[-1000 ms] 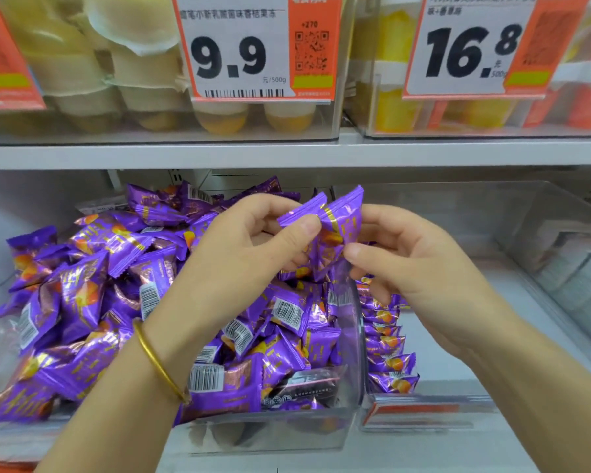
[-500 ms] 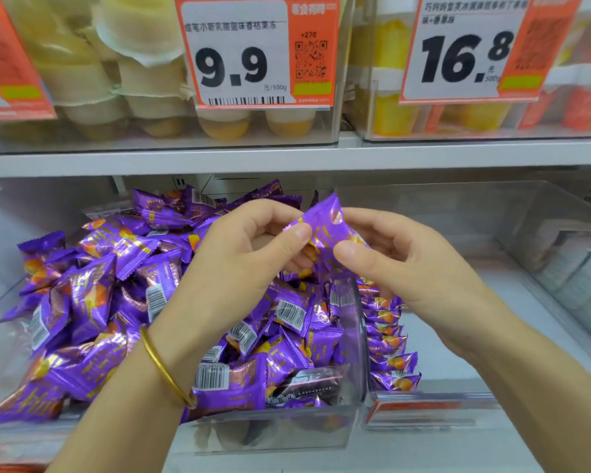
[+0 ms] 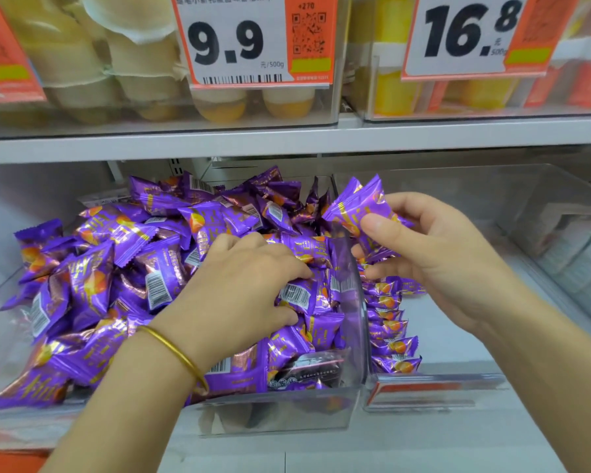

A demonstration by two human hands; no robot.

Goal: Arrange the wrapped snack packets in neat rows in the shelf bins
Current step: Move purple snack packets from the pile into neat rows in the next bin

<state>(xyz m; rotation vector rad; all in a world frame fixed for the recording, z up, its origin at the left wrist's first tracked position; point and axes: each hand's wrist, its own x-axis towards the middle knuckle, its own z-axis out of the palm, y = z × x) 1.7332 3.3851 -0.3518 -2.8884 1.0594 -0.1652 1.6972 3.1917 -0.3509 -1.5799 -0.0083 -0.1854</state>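
Right hand (image 3: 434, 264) pinching purple packet (image 3: 352, 206) above bin (image 3: 350, 397)

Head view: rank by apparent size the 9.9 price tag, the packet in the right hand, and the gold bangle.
1. 9.9 price tag, cut off by the frame's top
2. Packet in the right hand
3. Gold bangle

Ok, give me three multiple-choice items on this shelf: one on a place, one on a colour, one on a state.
1. Where does the neat row of packets lie?
A. upper shelf
B. right-hand bin, along its left wall
C. floor

2. The bracelet on the left wrist is:
A. gold
B. green
C. black

3. The right hand is:
A. empty
B. holding a purple packet
C. on a price tag

Answers: 1 B, the row runs just right of the divider; 2 A, it gleams gold; 3 B, the thumb presses the wrapper.
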